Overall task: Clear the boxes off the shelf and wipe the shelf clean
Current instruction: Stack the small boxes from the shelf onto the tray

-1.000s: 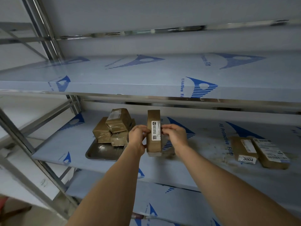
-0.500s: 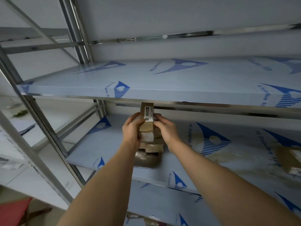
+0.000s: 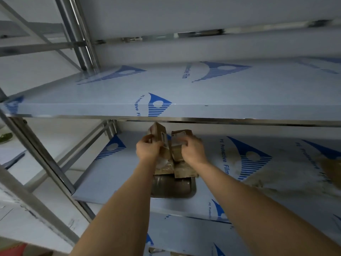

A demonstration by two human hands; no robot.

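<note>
A steel rack of shelves wrapped in pale blue protective film fills the head view, and the work is on the middle shelf (image 3: 118, 174), in the lower half of the frame under the bare upper shelf (image 3: 239, 93). At frame centre a metal tray (image 3: 172, 187) sits near the shelf's front edge with a pile of brown taped boxes (image 3: 181, 169) on it. The left hand (image 3: 147, 150) grips a narrow box with a label (image 3: 160, 134), held upright above the pile, while the right hand (image 3: 192, 151) curls its fingers round another box (image 3: 180, 138) on top of the stack. So the clearing looks well under way but unfinished: the boxes are gathered on the tray, which is not yet lifted off. At the right edge a blurred brown shape (image 3: 331, 172), probably another box, remains. Brownish grime (image 3: 273, 179) spreads over the film on the right, so wiping seems not to have begun; no cloth is visible.
</note>
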